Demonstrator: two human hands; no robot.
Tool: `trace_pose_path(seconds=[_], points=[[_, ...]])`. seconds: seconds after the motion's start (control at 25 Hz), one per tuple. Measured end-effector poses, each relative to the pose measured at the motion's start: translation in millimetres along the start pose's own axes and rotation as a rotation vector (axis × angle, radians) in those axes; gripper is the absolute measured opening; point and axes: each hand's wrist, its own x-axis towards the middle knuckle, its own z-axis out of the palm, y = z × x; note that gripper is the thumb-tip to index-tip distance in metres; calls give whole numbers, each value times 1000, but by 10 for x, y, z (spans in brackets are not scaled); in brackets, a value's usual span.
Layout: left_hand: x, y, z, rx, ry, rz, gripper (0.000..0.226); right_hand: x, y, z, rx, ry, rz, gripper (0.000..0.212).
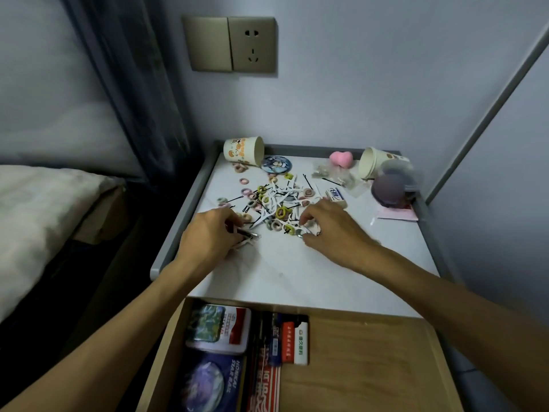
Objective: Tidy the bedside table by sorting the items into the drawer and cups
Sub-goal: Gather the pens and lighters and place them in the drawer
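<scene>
Counter: the white top of the bedside table, with a grey raised rim along its left, far and right edges.
Left hand: low over the counter near the left edge, fingers curled round a few dark bobby pins.
Right hand: at the near side of the pile, fingers bent with the tips down among the items; I cannot tell whether it holds anything.
Pile: pastel hair ties, white paper strips and more pins, scattered across the middle of the counter between my hands and the far edge.
Left cup: a printed paper cup on its side in the far left corner, mouth facing right.
Right cup: another paper cup on its side near the far right corner, mouth facing left.
Badge: round, lying flat just beside the left cup's mouth.
Pink heart sponge: at the far edge, just left of the right cup.
Purple powder puff: by the right edge, just in front of the right cup.
Eraser: just beyond my right hand.
Drawer: pulled open below the counter's near edge; boxes, a tin and two lighters fill its left part, and bare wood shows on the right.
</scene>
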Motion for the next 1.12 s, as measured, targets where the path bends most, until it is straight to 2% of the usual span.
trace_pose_path(seconds=[0.08,0.2,0.36,0.44,0.56,0.64,0.72,0.8,0.96,1.12], points=[[8,-5,-23,-58,4,-58,15,59,-85,52,-103,1,-4,29],[7,-9,-77,-260,0,-154,15,102,-93,58,-289,28,88,35],[18,-25,-189,-486,55,-244,14,68,-92,61,-374,24,76,23],[2,-19,-216,-471,14,-231,14,33,-117,106,-518,12,-9,14],[-7,-40,-182,-228,-29,-150,10,28,-112,152,-613,-20,-58,21],[1,-68,-145,-29,32,-59,9,59,-132,122,-497,46,-21,14],[39,-93,-70,189,136,97,14,100,-166,53,-234,88,64,5],[91,-78,17,320,156,236,17,119,-204,7,50,61,138,8],[159,3,117,374,46,310,15,166,-205,-23,359,108,223,20],[156,47,149,398,63,348,14,160,-191,-42,549,185,292,25]])
